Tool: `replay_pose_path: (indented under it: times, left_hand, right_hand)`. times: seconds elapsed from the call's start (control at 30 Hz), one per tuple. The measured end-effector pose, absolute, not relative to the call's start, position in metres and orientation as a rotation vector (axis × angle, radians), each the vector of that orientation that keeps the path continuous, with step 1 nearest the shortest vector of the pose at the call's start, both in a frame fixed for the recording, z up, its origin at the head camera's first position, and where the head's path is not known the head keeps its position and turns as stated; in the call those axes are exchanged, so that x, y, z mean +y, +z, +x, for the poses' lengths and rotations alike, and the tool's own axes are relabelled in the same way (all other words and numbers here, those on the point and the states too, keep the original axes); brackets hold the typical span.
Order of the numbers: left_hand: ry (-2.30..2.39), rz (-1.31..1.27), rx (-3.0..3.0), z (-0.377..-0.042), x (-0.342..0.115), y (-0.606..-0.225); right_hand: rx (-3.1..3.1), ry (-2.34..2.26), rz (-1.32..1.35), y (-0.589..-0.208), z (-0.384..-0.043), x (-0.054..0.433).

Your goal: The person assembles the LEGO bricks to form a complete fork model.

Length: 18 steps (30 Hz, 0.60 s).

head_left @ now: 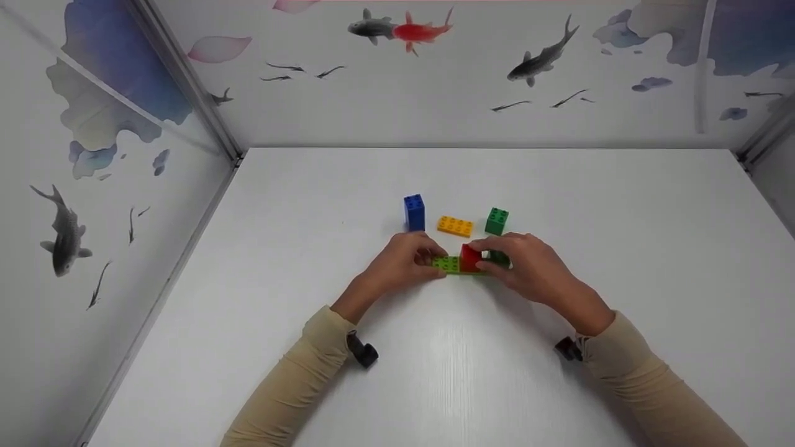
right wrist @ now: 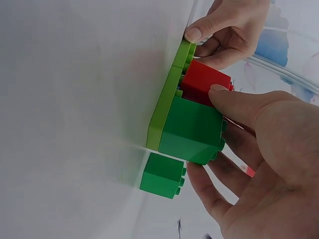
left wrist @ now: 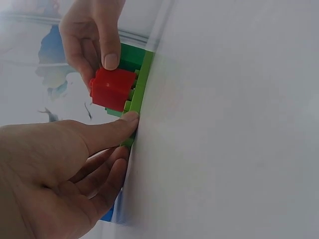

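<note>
The light green base [head_left: 446, 264] lay on the table [head_left: 447, 385], long axis running left to right, a red block [head_left: 470, 258] studs-up at its middle. Angled inward from the near side, the left hand [head_left: 404, 261] pinched the base's left end; the right hand [head_left: 537, 267] gripped the red block between thumb and fingers.

Nearer green block [head_left: 499, 258] partly hidden by right hand [head_left: 533, 267], sleeves [head_left: 292, 379] cut by lower edge in head view, blue block [left wrist: 107, 215], perhaps blurred, mostly covered by left hand [left wrist: 65, 174] from left wrist.
</note>
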<state>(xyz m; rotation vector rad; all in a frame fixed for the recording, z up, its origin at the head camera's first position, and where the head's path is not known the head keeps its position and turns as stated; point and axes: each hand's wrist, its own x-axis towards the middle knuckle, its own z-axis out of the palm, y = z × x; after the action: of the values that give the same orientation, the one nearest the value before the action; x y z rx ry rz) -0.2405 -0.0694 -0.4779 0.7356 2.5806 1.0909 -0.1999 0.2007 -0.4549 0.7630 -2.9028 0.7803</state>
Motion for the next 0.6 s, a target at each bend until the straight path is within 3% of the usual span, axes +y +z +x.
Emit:
replay_pose_path:
  times: [0.6]
  left_hand:
    - [1.105,0.744,2.57,-0.24,-0.07,-0.478]
  right_hand:
    - [-2.908,0.53,0.777,-0.444,-0.192,0.194]
